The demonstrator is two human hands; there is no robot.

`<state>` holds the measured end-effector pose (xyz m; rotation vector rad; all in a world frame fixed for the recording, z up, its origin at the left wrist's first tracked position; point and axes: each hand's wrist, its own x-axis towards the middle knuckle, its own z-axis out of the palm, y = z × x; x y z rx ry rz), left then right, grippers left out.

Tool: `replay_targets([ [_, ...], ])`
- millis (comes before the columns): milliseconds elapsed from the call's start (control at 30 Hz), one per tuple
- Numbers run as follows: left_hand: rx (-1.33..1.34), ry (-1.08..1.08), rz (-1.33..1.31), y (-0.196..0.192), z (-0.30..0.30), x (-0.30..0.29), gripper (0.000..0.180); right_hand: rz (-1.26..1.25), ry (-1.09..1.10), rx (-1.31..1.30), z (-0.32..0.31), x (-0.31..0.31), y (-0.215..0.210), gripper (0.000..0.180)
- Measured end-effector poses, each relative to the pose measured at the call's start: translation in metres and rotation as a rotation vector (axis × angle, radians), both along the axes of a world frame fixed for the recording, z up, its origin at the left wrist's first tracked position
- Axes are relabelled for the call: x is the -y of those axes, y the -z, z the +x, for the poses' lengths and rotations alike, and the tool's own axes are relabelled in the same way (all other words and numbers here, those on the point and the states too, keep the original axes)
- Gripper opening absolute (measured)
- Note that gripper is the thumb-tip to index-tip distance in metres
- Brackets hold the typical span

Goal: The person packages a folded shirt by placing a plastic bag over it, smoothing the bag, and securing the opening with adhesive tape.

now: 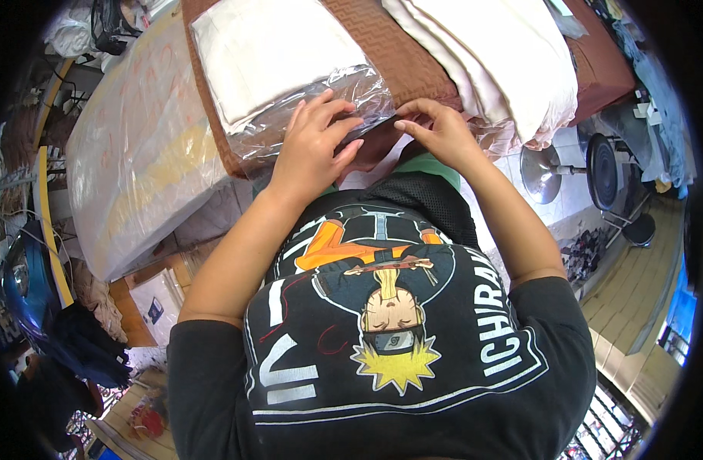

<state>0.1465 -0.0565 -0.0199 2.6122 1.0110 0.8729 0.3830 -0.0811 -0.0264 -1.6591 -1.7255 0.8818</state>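
Note:
A folded white cloth (267, 54) lies in a clear plastic bag (370, 86) on a brown textured cover. The bag's loose, shiny end reaches past the cloth toward me. My left hand (317, 146) rests over this loose plastic with its fingers spread. Beside it, my right hand (439, 134) pinches the bag's edge near its right corner between thumb and bent fingers. To the right, a stack of folded cream cloth (512, 61) sits close to my right hand, partly in clear plastic.
The brown cover (420, 54) spreads under the bag. At left stands a large plastic-wrapped block (144, 138). A round black stool seat (603, 172) and a shiny metal stool base (540, 175) are on the right. Dark garments (75, 341) hang at lower left.

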Motion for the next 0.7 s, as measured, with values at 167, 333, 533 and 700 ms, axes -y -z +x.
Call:
replay_targets([
  [167, 0.001, -0.117, -0.062, -0.016, 0.007, 0.015, 0.027, -0.256, 0.018, -0.507, -0.012, 0.001, 0.015, 0.025],
  [333, -0.023, -0.12, -0.081, -0.023, 0.021, 0.002, 0.027, -0.183, 0.069, -0.549, -0.014, 0.001, 0.017, 0.025],
  [533, -0.213, -0.056, 0.15, -0.016, 0.028, -0.042, 0.047, 0.176, 0.165, -0.324, -0.023, 0.012, 0.011, 0.036],
  [700, -0.365, -0.104, 0.076, 0.005, 0.027, -0.06, 0.05, 0.202, 0.164, -0.187, -0.026, 0.01, 0.02, 0.025],
])
